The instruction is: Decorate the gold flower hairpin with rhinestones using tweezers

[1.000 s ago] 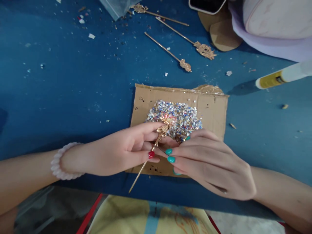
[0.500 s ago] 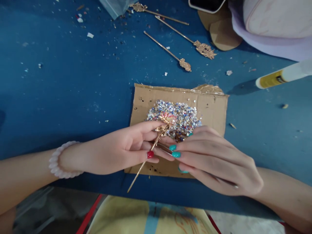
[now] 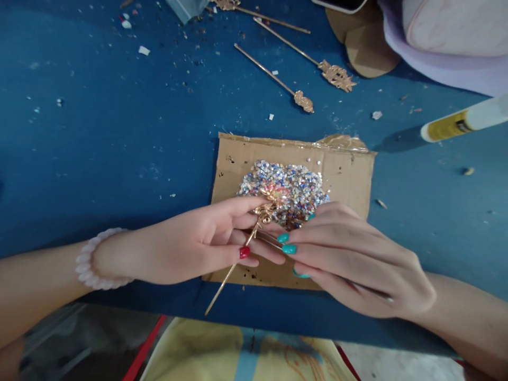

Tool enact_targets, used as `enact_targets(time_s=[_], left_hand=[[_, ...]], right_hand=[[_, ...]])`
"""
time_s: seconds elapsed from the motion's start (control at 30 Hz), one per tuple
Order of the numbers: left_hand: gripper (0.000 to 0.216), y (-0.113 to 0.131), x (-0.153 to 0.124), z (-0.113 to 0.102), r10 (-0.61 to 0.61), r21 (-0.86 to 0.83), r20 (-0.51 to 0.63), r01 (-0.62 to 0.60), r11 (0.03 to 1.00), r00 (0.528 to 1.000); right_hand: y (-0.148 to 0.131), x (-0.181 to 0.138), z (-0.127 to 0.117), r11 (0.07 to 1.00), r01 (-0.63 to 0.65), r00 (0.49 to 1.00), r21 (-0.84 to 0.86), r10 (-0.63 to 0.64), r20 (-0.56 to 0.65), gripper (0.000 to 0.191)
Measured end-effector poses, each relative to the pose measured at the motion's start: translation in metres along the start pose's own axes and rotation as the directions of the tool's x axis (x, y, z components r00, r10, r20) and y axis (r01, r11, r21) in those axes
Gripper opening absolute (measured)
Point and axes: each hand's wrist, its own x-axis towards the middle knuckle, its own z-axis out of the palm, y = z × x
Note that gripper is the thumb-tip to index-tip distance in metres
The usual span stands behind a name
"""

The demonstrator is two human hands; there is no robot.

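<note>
No readable wording or numbers anywhere. Most likely carrier: white bottle, right side of the worktop, lying slantwise in view and cut by the frame edge. Yellow label around it, with a small dark block that looks like a printed mark; too small and blurred to make out, brand not legible. Yellow cloth, bottom edge: orange line print beside a blue band; no letters distinguishable. Cardboard: dark specks only, none forming characters.
</note>
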Motion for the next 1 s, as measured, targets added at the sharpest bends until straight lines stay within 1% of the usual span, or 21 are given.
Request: enact_targets(time_s=[0.1,0.33,0.57,0.73,0.9,1.0], left_hand=[[0.058,-0.0014,-0.0011,-0.0015,0.038,-0.015,0.019,-0.038,0.999,0.999],[0.055,-0.004,-0.0026,-0.0023,0.065,-0.061,0.021,-0.063,0.996,0.998],[0.052,-0.0037,-0.003,-0.0044,0.062,-0.082,0.029,-0.059,0.995,0.998],[0.055,-0.0028,-0.002,-0.004,0.036,-0.084,0.0,-0.035,0.996,0.999],[0.059,-0.0013,-0.0022,-0.0035,0.03,-0.042,0.011,-0.03,0.999,0.999],[0.06,-0.0002,-0.0035,-0.0035,0.034,-0.006,0.027,-0.034,0.999,0.999]], right_hand=[[-0.0001,-0.0005,-0.0003,1.0,-0.001,1.0,0.011,0.001,-0.002,0.006],[-0.0007,-0.0001,0.0015,1.0,0.004,1.0,0.001,-0.004,-0.001,0.011],[-0.002,-0.0015,-0.0002,1.0,0.015,0.999,0.017,-0.015,0.031,0.01],[-0.0057,-0.0028,-0.0013,1.0,0.012,0.996,-0.029,-0.009,0.083,0.012],[-0.0043,-0.0013,-0.0013,1.0,0.022,0.999,-0.011,-0.022,0.038,0.008],[-0.0028,-0.0019,-0.0014,1.0,0.02,1.0,0.008,-0.02,0.018,0.01]])
